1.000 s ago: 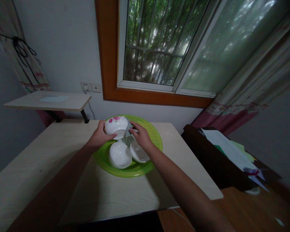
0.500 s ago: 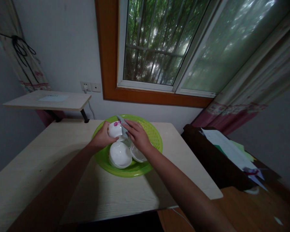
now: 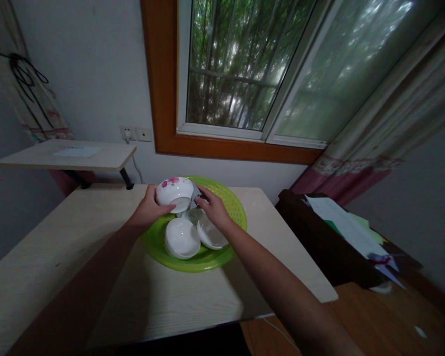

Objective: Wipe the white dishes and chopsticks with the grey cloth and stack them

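Note:
My left hand point(image 3: 150, 205) grips a white bowl point(image 3: 176, 194) with pink flowers, thumb near its foot, tilted so that its outer side faces me. At the bowl's right edge, my right hand point(image 3: 212, 206) is closed on a grey cloth point(image 3: 196, 194), mostly hidden behind the fingers and the bowl. Below the hands, white bowls stand in a round green basket point(image 3: 239, 212): one at the front left point(image 3: 183, 239), another at the right point(image 3: 209, 235) partly behind my right wrist. Between them and the held bowl, a further white bowl point(image 3: 193, 215) shows in part.
The basket stands on a pale wooden table point(image 3: 178, 296). A small raised shelf point(image 3: 111, 160) with a paper on it is at the back left. Behind the table are the wall and a window point(image 3: 241, 74). Papers point(image 3: 341, 227) lie on a dark piece of furniture at the right.
The held bowl has turned, so more of its flowered outside and its foot now show. My right hand has drawn lower with the cloth, which is now less visible.

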